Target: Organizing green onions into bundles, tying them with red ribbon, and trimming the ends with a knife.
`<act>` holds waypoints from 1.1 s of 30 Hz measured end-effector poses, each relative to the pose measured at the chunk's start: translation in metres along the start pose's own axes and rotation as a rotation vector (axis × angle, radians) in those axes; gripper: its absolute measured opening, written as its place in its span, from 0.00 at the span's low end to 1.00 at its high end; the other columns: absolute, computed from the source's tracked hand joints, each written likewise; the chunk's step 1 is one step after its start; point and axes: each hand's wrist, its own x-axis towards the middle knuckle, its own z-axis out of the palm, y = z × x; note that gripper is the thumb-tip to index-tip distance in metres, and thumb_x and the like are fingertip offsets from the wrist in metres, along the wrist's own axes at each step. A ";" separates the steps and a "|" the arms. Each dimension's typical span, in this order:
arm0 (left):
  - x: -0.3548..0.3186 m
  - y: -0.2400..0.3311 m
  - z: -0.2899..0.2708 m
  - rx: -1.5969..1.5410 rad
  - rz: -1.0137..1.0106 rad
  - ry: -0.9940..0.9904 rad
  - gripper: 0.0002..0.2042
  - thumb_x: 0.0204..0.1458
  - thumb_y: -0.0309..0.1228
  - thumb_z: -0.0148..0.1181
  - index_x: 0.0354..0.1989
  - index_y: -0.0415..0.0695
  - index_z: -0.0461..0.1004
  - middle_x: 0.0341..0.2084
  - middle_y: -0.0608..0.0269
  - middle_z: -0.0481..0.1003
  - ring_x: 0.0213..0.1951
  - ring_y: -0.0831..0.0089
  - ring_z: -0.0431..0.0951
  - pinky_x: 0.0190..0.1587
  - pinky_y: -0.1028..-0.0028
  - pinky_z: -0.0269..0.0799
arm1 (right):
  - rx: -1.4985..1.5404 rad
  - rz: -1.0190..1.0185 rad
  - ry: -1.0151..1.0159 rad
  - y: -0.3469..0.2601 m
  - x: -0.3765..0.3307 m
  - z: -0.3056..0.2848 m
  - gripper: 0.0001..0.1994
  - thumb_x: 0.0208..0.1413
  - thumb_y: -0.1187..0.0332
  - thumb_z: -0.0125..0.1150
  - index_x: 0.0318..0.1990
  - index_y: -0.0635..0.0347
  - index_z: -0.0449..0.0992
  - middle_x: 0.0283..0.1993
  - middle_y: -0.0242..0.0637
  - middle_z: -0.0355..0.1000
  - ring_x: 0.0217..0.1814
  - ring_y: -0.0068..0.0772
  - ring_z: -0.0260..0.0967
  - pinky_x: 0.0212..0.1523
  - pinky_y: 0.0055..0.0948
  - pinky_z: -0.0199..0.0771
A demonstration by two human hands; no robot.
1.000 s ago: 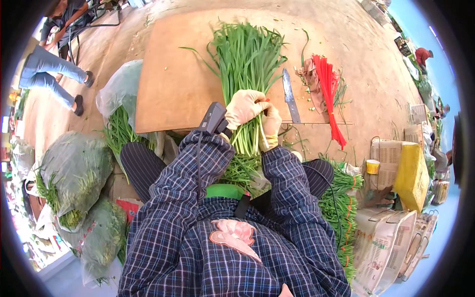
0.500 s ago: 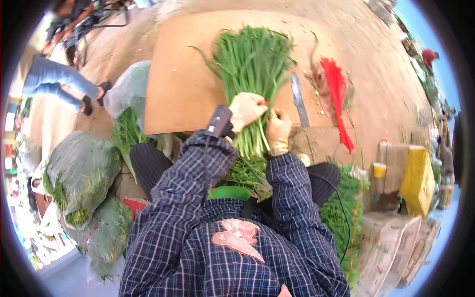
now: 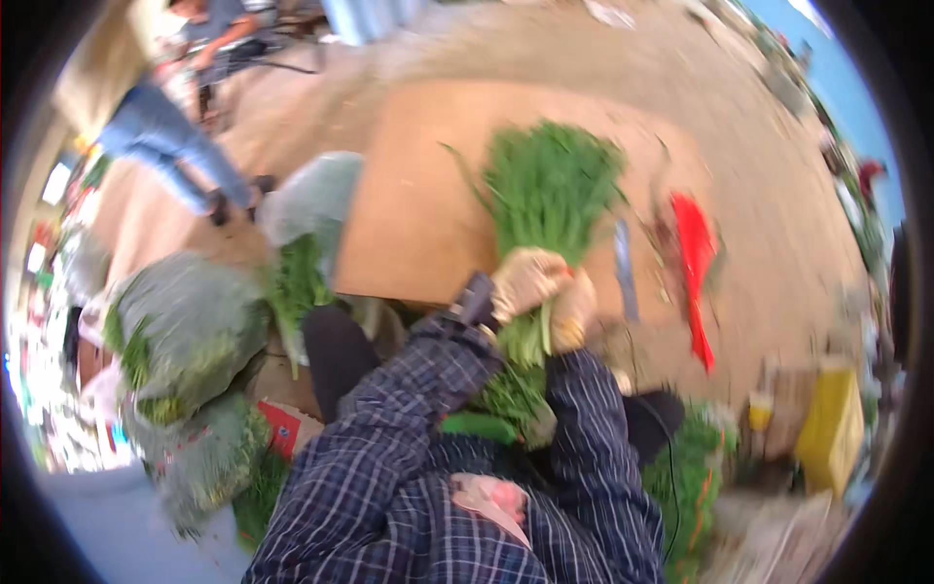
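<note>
A bunch of long green chives [image 3: 550, 190] lies on the brown board, leaves fanned away from me and pale stalk ends toward my lap. My left hand [image 3: 528, 284], in a pale glove, is wrapped round the stalks. Against its fingertips, my gloved right hand [image 3: 574, 310] is closed in a pinch at a small bit of red tie [image 3: 567, 274]; most of the tie is hidden. To the right lie a knife [image 3: 625, 268] with a long blade and a bundle of red strips [image 3: 694, 273].
Under the bunch is a brown board [image 3: 418, 214]. Bags of greens [image 3: 190, 326] crowd the left, with loose greens [image 3: 511, 394] by my lap. On the right stand netted greens [image 3: 686, 487] and a yellow block-shaped thing [image 3: 827, 428]. A person in jeans [image 3: 180, 141] stands far left.
The whole view has shifted, so the board and bunch appear lower and further right. My right hand has come closer against my left at the red tie. The bunch stays in my left hand.
</note>
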 end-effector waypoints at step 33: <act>0.009 0.009 -0.005 0.268 -0.213 -0.208 0.08 0.47 0.32 0.59 0.30 0.38 0.76 0.20 0.52 0.74 0.23 0.63 0.74 0.28 0.70 0.69 | 0.068 0.192 -0.048 -0.015 0.003 -0.017 0.08 0.52 0.68 0.55 0.32 0.64 0.72 0.31 0.49 0.72 0.36 0.49 0.70 0.38 0.40 0.68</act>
